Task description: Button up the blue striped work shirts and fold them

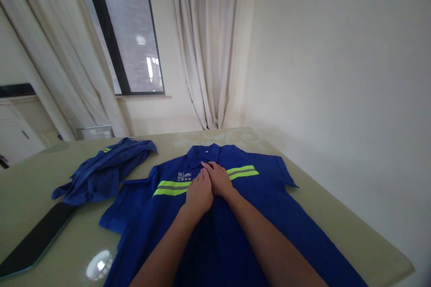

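A blue short-sleeved work shirt (269,206) lies spread front side up on the table, collar at the far end. A yellow-green and grey reflective band crosses its chest, and white lettering sits above the band at left. My left hand (200,192) is closed on the shirt's front opening, just below the collar. Right beside it, touching it, my right hand (218,179) has its fingers bent over the same edge of cloth. Whatever is between the fingertips is hidden by the hands.
Another blue garment (101,172) lies crumpled at the left of the table (340,215). Nearer on that side is a dark flat panel (38,237). A wall (343,76) runs along the right edge; curtains (212,54) and a window stand behind.
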Available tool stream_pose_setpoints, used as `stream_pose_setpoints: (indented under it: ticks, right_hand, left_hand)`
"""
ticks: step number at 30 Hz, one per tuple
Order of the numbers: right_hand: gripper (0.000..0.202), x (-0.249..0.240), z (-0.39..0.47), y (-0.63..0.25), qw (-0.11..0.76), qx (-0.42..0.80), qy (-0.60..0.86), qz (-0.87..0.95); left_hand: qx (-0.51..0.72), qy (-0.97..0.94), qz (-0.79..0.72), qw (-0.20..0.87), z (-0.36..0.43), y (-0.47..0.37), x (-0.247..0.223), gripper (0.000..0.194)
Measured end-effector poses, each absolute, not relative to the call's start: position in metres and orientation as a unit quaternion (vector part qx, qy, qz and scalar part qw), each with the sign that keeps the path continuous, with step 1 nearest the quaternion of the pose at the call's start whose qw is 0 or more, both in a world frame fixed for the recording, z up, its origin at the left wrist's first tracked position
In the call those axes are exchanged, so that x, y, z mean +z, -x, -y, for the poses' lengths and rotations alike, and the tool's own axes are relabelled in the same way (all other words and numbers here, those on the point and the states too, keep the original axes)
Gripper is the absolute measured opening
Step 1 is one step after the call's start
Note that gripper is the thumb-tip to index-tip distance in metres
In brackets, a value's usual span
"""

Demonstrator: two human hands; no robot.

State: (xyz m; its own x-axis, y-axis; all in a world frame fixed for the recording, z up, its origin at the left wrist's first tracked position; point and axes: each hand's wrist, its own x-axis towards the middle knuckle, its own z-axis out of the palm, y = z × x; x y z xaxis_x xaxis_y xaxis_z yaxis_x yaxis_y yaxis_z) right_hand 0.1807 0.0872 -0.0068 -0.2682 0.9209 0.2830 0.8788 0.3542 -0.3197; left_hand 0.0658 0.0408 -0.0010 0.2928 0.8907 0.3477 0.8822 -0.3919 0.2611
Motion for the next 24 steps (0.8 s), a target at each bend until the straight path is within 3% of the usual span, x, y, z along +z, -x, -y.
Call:
stream_pose_setpoints:
  ticks: [5, 10, 15, 19, 22, 24]
  right_hand:
    - [0.054, -0.006, -0.117, -0.182, 0.265, 0.061, 0.597, 0.754]
    - [0.043, 0.004, -0.119, -0.183, 0.325, 0.073, 0.608, 0.721]
    - [0.039, 0.001, -0.079, -0.186, 0.319, 0.086, 0.576, 0.747]
    - [0.042, -0.008, -0.049, -0.192, 0.271, 0.089, 0.560, 0.778]
    - [0.065, -0.009, -0.042, -0.195, 0.215, 0.096, 0.550, 0.801]
    - [0.073, -0.006, -0.042, -0.196, 0.193, 0.105, 0.543, 0.811]
  left_hand:
    - [0.181, -0.819, -0.544, 0.029, 0.010, -0.077, -0.013, 0.072]
    - [0.187, -0.823, -0.535, 0.046, 0.023, -0.074, -0.010, 0.071]
    - [0.280, -0.786, -0.536, 0.127, 0.001, -0.063, -0.004, 0.043]
    - [0.307, -0.768, -0.534, 0.174, -0.026, -0.022, 0.008, 0.037]
    - [0.323, -0.731, -0.588, 0.127, -0.036, 0.035, 0.016, 0.033]
    - [0.322, -0.655, -0.683, -0.016, -0.034, 0.076, 0.016, 0.031]
